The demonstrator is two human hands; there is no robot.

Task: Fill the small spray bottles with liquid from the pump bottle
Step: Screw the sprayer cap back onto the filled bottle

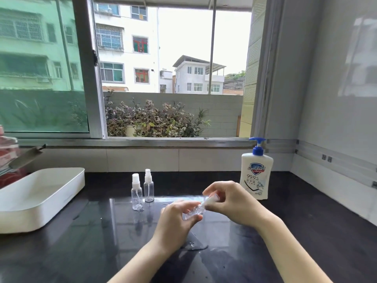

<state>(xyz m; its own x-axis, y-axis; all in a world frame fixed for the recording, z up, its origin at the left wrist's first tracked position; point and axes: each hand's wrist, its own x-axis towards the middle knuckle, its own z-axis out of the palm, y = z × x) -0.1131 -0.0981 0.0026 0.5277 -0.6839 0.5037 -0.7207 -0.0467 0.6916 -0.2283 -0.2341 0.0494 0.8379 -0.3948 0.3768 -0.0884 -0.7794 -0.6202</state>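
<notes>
Forearms forward, left grip (175, 216) and right grip (230, 203) curled, nearly touching.

You have the held spray bottle (194, 211), small and clear, tilted above the counter (81, 242). Your left hand (175, 223) pinches its body and your right hand (230, 203) grips its white cap end. The left spray bottle (136, 194) and the right spray bottle (149, 187) stand upright, capped, just beside each other near the back edge. The white pump bottle (256, 176), with a blue pump, stands upright toward the back right corner.
</notes>
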